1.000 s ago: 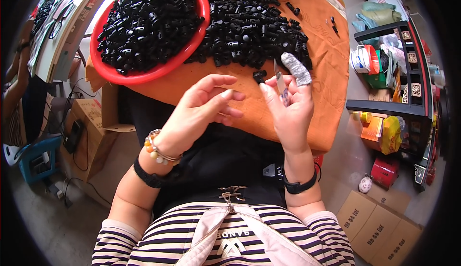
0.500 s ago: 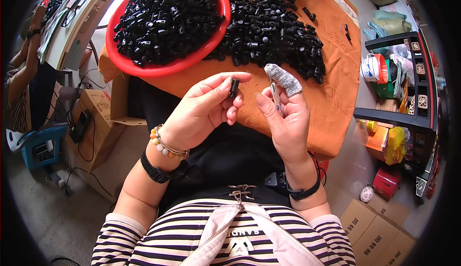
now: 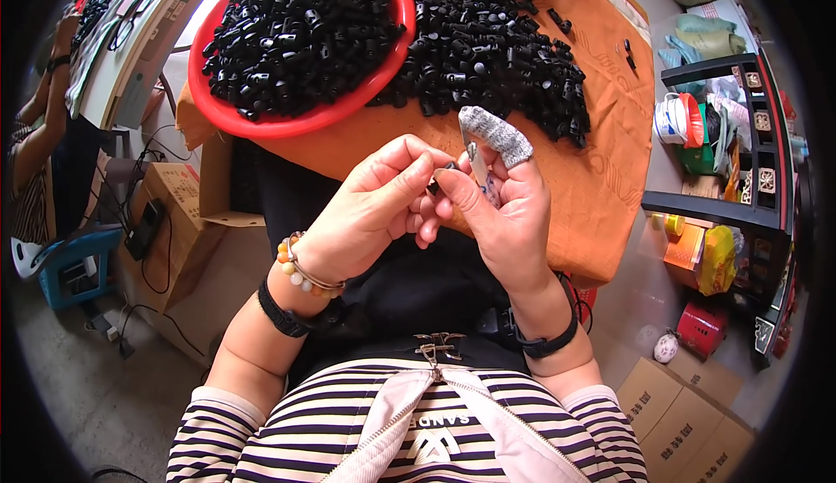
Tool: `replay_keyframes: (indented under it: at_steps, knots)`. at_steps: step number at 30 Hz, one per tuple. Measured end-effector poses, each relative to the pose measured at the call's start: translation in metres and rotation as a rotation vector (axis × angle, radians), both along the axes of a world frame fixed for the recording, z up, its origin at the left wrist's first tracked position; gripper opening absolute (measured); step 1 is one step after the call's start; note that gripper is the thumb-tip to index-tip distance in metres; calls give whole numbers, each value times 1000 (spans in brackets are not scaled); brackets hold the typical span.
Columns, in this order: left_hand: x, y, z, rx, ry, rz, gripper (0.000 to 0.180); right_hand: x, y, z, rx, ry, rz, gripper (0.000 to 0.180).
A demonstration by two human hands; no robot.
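Observation:
My left hand (image 3: 370, 200) pinches a small black plastic part (image 3: 442, 175), mostly covered by the fingertips of both hands. My right hand (image 3: 507, 222) is closed on a thin, flat, light metal tool (image 3: 479, 169) with a blade-like end; its exact kind I cannot make out. A grey knitted finger cover (image 3: 501, 135) sits on the right index finger. The right thumb meets the black part, and both hands touch in front of my body. Beyond them, a red basin (image 3: 305, 126) heaped with similar black parts (image 3: 300, 34) stands on an orange cloth (image 3: 601, 195).
A loose pile of black parts (image 3: 496, 56) spreads right of the basin. At right is a dark shelf rack (image 3: 714, 204) with bags, above cardboard boxes (image 3: 679, 418). Left are a cardboard box (image 3: 178, 230), cables, a blue stool (image 3: 74, 265) and another person's arm (image 3: 57, 91).
My hands have come together: the right moved left and the left slightly right. The right thumb now meets the black part, which was held apart from it before.

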State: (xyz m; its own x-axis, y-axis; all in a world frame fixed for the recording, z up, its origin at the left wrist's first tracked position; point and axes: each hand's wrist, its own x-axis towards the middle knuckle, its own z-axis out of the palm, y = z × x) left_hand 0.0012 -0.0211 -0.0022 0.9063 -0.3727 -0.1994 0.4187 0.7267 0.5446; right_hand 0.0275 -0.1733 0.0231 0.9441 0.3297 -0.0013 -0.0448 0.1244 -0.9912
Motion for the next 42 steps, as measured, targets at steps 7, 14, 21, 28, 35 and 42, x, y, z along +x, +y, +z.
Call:
replay_keyframes:
  at_steps: [7,14,21,28,35,42]
  knots:
    - [2,0,1,56,-28,-56,21,1,-4,-7,-11,-40,-8,40]
    - [2,4,3,-71,44,-17,22,0,-2,-2,130,-76,31,41]
    - [2,9,4,-74,95,21,24,-5,-12,0,-142,-11,108,42]
    - [0,12,6,-89,116,41,24,-9,-6,-2,-169,-91,105,37]
    - [-1,13,8,-85,74,16,19,-10,-5,2,-204,-107,103,36]
    - [-2,14,6,-85,60,-9,20,-10,-5,3,-220,-119,98,36]
